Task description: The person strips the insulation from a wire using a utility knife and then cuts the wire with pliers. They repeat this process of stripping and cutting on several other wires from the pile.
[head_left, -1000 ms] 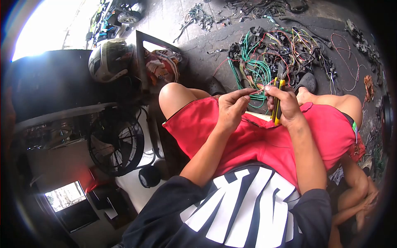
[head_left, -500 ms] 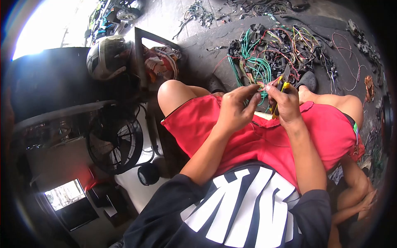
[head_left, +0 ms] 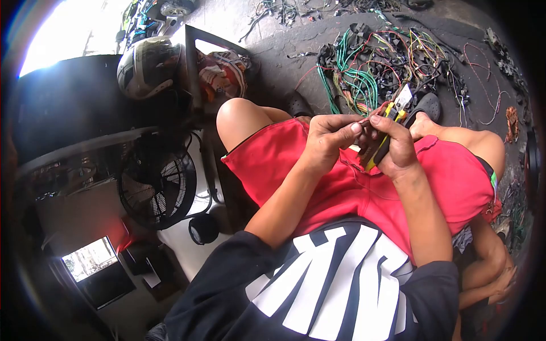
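Note:
Above my lap, both hands are close together at a thin reddish wire (head_left: 383, 106). My left hand (head_left: 333, 139) is closed, its thumb and forefinger pinching the wire. My right hand (head_left: 397, 146) is wrapped round a yellow-and-black utility knife (head_left: 388, 128), its pale blade pointing away from me. The right thumb also presses near the wire, close to the left fingertips. Beyond the hands a tangled wiring harness (head_left: 392, 62) lies on the floor, with green, red, yellow and black wires. The wire's exact ends are hidden by my fingers.
A helmet (head_left: 149, 68) sits at the left beside a dark metal frame (head_left: 194, 79). A black fan (head_left: 156, 184) stands lower left. More wire scraps (head_left: 301, 11) lie at the back. Another person's hand (head_left: 503, 284) shows at the lower right.
My hands have drawn closer together on the wire. The knife has turned in my right hand, so its blade now shows bright. The camera view has shifted slightly.

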`<state>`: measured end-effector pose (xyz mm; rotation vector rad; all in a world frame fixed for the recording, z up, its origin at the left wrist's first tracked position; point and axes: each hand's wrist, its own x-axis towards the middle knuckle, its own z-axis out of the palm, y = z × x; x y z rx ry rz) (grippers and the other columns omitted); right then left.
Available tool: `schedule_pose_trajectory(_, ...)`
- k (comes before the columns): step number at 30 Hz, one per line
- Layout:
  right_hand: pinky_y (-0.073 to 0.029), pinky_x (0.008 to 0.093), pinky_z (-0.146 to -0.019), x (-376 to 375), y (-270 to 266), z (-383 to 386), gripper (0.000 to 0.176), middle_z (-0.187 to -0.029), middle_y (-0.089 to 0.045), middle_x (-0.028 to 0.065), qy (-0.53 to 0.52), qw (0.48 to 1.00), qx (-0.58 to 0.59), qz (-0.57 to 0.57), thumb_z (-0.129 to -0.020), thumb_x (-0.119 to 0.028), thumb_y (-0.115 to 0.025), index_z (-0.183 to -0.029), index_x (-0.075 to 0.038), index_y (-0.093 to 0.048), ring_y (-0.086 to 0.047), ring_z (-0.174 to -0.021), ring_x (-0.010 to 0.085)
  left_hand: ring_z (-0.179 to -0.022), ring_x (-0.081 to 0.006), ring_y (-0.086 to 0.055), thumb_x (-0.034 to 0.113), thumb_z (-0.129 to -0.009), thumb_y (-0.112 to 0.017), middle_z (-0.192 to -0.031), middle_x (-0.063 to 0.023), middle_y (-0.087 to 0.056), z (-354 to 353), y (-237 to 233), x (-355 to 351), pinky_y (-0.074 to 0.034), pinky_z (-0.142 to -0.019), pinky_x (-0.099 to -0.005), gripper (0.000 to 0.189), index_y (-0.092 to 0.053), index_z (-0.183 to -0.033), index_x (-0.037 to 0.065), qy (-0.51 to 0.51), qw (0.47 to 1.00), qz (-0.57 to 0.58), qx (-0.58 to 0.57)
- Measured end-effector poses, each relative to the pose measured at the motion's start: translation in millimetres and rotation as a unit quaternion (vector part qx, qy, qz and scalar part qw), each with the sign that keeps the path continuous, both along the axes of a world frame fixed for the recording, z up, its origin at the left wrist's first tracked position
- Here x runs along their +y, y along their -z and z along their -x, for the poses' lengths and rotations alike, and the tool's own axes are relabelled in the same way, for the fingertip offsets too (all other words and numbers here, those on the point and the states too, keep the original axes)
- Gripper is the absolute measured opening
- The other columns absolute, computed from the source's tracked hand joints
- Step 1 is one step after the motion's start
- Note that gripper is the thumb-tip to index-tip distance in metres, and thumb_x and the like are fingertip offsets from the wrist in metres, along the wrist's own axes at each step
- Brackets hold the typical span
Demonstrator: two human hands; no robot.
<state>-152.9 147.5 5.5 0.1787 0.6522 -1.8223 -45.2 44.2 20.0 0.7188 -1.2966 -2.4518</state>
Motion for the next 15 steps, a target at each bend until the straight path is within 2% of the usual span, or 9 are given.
schedule_pose_trajectory(2, -0.044, 0.0241, -0.052, 0.0, -1.7, -0.7, 0.005, -0.063, -0.056, 0.001, -0.014, 1.0, -0.005, -0.005, -0.08, -0.01, -0.062, -0.08, -0.006, -0.059, -0.052, -0.053, 0.0109, -0.053, -0.0049, -0.043, 0.006, -0.084, -0.06, -0.073, -0.0095, -0.063, -1.8, -2.9, -4.0, -0.035, -0.051, -0.0197, 0.024, -0.062, -0.103, -0.008, 0.006, 1.0, -0.009, 0.002)
schedule_pose_trajectory(5, -0.044, 0.0243, -0.054, 10.4, 4.6, 9.9, 0.01, -0.063, -0.057, -0.0004, -0.061, 0.954, 0.254, -0.148, -0.081, -0.014, -0.063, -0.077, -0.005, -0.061, -0.052, -0.052, 0.011, -0.058, -0.0059, -0.051, 0.005, -0.084, -0.059, -0.077, -0.0114, -0.065, -5.3, -1.8, -12.4, -0.04, -0.055, -0.0174, 0.025, -0.061, -0.104, -0.008, 0.012, 1.0, 0.029, 0.004)
schedule_pose_trajectory(6, -0.043, 0.0265, -0.054, 13.8, 0.5, 16.8, 0.016, -0.061, -0.058, 0.0027, -0.096, 0.868, 0.442, -0.203, -0.079, -0.017, -0.066, -0.074, -0.002, -0.061, -0.051, -0.053, 0.0116, -0.06, -0.0067, -0.053, 0.005, -0.084, -0.06, -0.078, -0.0115, -0.065, -4.5, -1.8, -12.1, -0.041, -0.056, -0.0174, 0.025, -0.061, -0.104, -0.008, -0.002, 0.999, 0.046, -0.006)
schedule_pose_trajectory(7, -0.045, 0.0333, -0.054, 16.4, -12.3, 18.8, 0.016, -0.064, -0.061, 0.0103, -0.072, 0.728, 0.64, -0.235, -0.075, -0.017, -0.067, -0.076, -0.002, -0.062, -0.058, -0.056, 0.0198, -0.062, -0.0075, -0.055, 0.005, -0.083, -0.06, -0.078, -0.0116, -0.065, -3.6, -1.9, -11.5, -0.043, -0.058, -0.0174, 0.025, -0.061, -0.104, -0.008, -0.017, 0.998, 0.063, -0.016)
schedule_pose_trajectory(9, -0.046, 0.0424, -0.059, 23.0, -40.8, 21.1, 0.015, -0.071, -0.062, 0.0164, -0.145, 0.528, 0.756, -0.361, -0.069, -0.014, -0.067, -0.078, -0.003, -0.062, -0.062, -0.066, 0.0313, -0.067, -0.0099, -0.059, 0.004, -0.084, -0.06, -0.079, -0.0114, -0.066, -2.6, -4.2, -7.0, -0.047, -0.063, -0.0201, 0.024, -0.061, -0.104, -0.008, -0.029, 0.991, 0.127, -0.021)
schedule_pose_trajectory(12, -0.047, 0.0469, -0.063, 26.0, -50.9, 20.8, 0.015, -0.074, -0.063, 0.0174, -0.155, 0.483, 0.769, -0.389, -0.066, -0.013, -0.066, -0.077, -0.004, -0.061, -0.061, -0.073, 0.0376, -0.072, -0.0123, -0.062, 0.003, -0.084, -0.058, -0.081, -0.0116, -0.066, -4.4, -6.1, -5.8, -0.05, -0.068, -0.0226, 0.023, -0.062, -0.104, -0.009, -0.006, 0.979, 0.196, -0.053)
schedule_pose_trajectory(15, -0.047, 0.0476, -0.064, 24.6, -45.4, 19.1, 0.014, -0.073, -0.063, 0.0172, -0.156, 0.481, 0.771, -0.388, -0.066, -0.013, -0.065, -0.075, -0.003, -0.06, -0.061, -0.072, 0.0373, -0.075, -0.0138, -0.063, 0.001, -0.084, -0.058, -0.082, -0.0113, -0.066, -4.7, -3.6, -5.1, -0.051, -0.07, -0.0241, 0.022, -0.062, -0.103, -0.009, -0.013, 0.969, 0.236, -0.076)
